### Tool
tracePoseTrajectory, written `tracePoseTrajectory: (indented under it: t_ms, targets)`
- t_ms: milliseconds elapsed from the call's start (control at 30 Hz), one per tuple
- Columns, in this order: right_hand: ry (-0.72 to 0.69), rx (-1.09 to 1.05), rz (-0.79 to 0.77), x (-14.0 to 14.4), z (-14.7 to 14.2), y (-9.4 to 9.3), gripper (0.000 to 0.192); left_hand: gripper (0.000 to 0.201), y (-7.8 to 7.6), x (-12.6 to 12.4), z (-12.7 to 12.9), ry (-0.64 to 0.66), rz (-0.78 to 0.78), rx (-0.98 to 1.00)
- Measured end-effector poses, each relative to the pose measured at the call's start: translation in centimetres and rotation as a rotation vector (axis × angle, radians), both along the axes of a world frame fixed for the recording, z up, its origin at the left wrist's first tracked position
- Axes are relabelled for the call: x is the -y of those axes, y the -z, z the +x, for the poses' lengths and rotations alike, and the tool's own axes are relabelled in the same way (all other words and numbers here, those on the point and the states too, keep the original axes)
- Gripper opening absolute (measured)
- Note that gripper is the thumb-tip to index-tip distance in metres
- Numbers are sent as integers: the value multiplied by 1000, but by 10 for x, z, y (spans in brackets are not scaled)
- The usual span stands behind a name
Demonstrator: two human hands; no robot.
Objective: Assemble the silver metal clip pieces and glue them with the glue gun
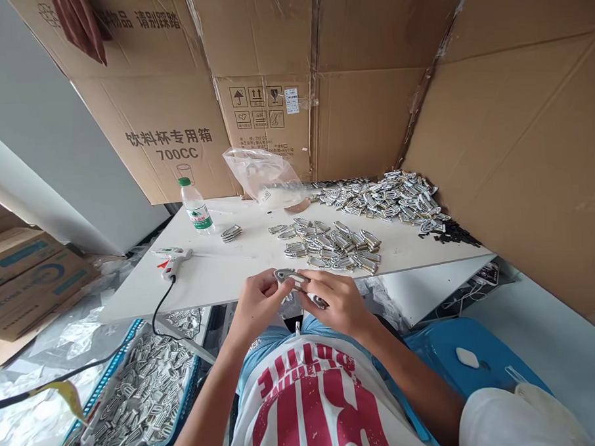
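Just below the middle of the frame, the left hand (255,302) and the right hand (336,301) meet over the lap, both closed in a pinch on one small silver metal clip (288,275) held between the fingertips at the near edge of the white table (221,272); the right hand seems to keep a second small piece tucked under its fingers, though that part is too hidden to be sure. Right above the hands lies a loose heap of like clips (332,242), and further up and to the right a much larger pile (385,196) beside a scatter of small black parts (453,234). A short stack of clips (231,233) sits alone left of centre, near a water bottle (195,206), a clear plastic bag (268,178) and a glue gun (173,260). At the lower left a blue crate (132,401) is well filled with clips. Judging by that full crate against the two piles on the table, a good share looks handled and plenty remains.
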State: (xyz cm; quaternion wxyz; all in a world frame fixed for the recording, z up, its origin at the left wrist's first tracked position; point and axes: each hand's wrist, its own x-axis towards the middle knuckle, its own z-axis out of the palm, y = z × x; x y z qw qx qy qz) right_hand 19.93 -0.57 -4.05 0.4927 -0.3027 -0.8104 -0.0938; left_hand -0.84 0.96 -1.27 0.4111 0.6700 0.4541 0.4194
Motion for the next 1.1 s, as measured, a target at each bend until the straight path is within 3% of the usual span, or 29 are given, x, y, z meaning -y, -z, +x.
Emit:
tracePoseTrajectory:
  t_ms: [400,533,767,1100]
  targets:
    - [43,-32,-103,1,0,3,5,40,-3,2,0,-6,-49,17]
    - [58,-46,-59,1,0,5,2,41,-1,2,0,13,-54,38]
    - [48,-70,-21,-1,0,7,19,42,-2,3,1,44,-60,45]
    - [44,-61,-4,-2,0,6,13,45,-1,2,-1,62,-54,25]
